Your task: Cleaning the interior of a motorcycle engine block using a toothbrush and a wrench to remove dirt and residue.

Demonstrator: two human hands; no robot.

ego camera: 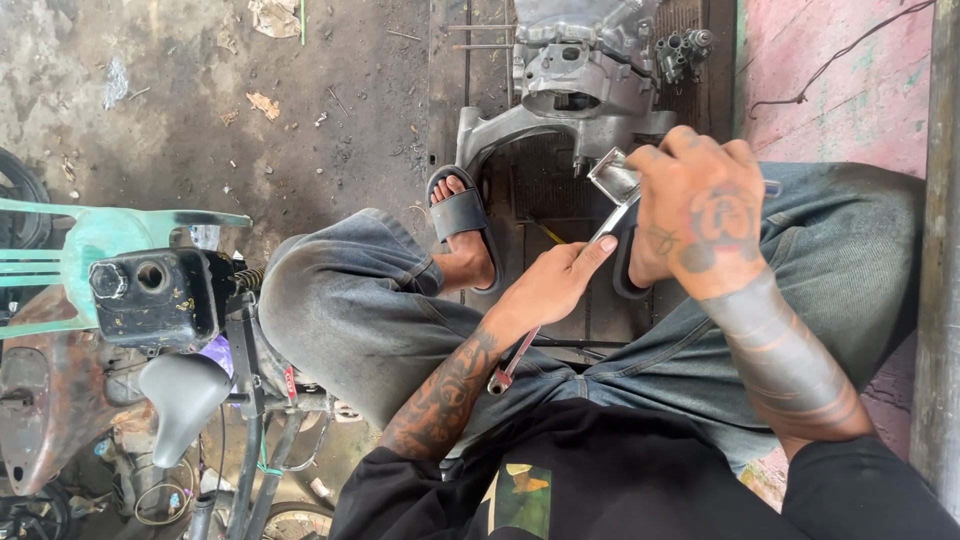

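While right hand [700, 215] is gripping small metal part [613, 177] steady, left hand [550, 285] is clasping wrench [545, 320], working it.

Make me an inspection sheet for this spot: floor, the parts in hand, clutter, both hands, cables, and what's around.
Surface: stained concrete floor, dark metal grate under the feet.
Job's things: spanner in left hand; small shiny metal part in right hand; grey engine casing ahead.
Clutter: scraps and dry leaves on the floor.
Grippers: left hand closed on the spanner; right hand closed on the metal part.
Cables: thin dark wire on the pink slab; hoses low on the left.
Surroundings: teal scooter body, black block, grey lever at left.
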